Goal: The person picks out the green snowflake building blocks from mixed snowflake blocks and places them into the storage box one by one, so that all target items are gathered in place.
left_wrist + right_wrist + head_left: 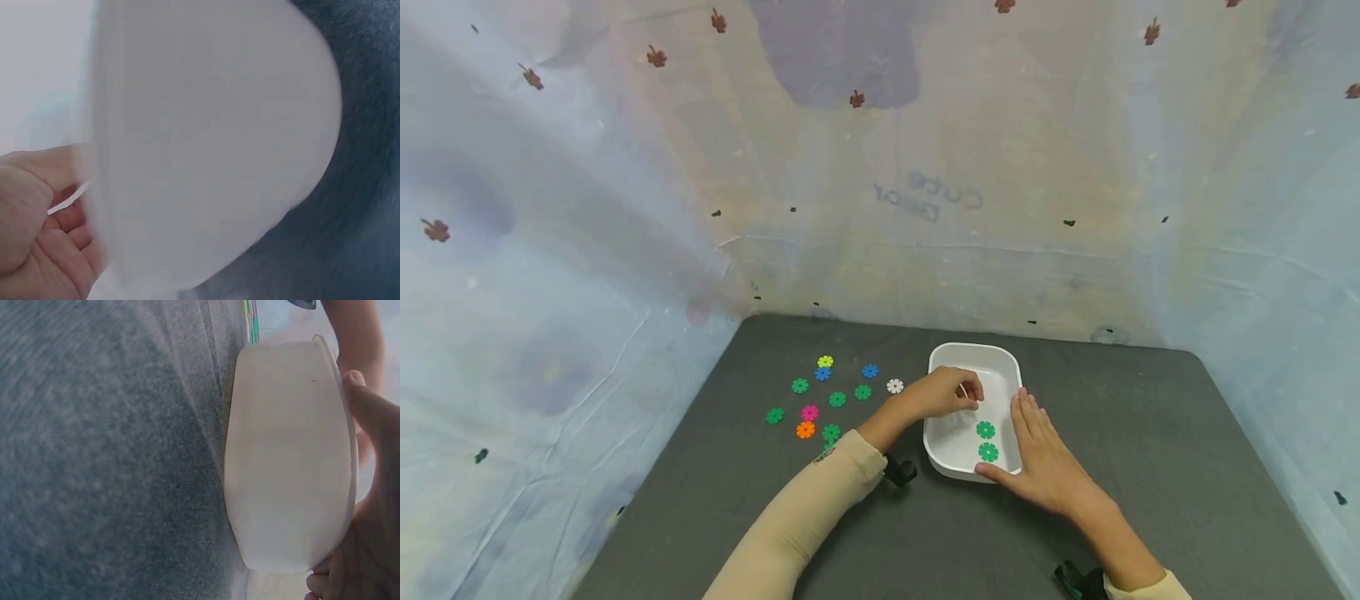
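Note:
My left hand point(942, 393) hangs over a white tray point(935, 360), its fingers and thumb loosely bent with a gap between them. I see nothing held there; in the left wrist view the tray wall point(219, 125) hides those fingertips. Flat along the tray's right side lies my right hand point(1043, 458), fingers straight, its thumb at the near corner. The right wrist view shows that thumb point(369, 406) at the tray's rim. Inside the tray lie two green notched discs, a farther one point(985, 430) and a nearer one point(988, 452).
Left of the tray, several notched discs lie loose on the dark grey table point(1150, 433): green point(837, 400), blue point(869, 372), white point(895, 386), pink point(809, 413), orange point(806, 429) and yellow point(825, 362). A pale printed sheet point(925, 275) hangs behind the table.

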Tool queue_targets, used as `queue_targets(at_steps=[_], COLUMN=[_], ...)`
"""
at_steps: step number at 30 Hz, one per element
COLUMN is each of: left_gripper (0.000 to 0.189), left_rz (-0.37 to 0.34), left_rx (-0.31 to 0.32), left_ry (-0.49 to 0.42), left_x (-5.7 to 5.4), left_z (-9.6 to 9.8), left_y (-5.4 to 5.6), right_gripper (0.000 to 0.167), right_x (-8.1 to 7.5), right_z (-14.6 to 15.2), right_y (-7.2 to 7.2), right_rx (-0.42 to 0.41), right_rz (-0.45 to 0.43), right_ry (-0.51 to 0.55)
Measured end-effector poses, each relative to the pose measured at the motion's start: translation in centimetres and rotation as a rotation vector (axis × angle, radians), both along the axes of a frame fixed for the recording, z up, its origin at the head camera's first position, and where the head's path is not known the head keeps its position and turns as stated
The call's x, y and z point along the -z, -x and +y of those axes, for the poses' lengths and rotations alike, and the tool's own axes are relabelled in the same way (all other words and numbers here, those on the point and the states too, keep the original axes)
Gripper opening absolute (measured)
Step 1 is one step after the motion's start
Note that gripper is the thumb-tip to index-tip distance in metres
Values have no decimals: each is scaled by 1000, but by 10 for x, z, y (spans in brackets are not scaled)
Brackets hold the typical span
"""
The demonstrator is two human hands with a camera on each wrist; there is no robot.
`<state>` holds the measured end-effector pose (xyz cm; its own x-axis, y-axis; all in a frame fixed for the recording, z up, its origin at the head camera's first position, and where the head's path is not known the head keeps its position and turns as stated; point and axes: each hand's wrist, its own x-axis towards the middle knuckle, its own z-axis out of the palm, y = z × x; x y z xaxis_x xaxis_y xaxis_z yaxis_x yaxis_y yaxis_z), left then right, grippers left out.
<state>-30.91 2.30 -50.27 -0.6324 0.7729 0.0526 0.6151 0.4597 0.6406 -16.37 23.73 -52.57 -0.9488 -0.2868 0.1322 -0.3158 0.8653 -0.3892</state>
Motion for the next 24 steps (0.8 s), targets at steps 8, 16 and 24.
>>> queue_targets(at_steps=[8, 16, 24], left_gripper=[21, 17, 14], left_rz=[-34, -56, -49], left_rx=[-99, -192, -266], left_ry=[-57, -47, 15], left_x=[-29, -29, -8], left_z=[-48, -98, -136], left_y=[-2, 7, 15], right_gripper=[131, 132, 130], right_x=[-1, 0, 2], right_z=[0, 1, 1], right_y=[0, 0, -1], right_rx=[8, 18, 5], right_rz=[-1, 0, 23], right_ry=[8, 10, 18])
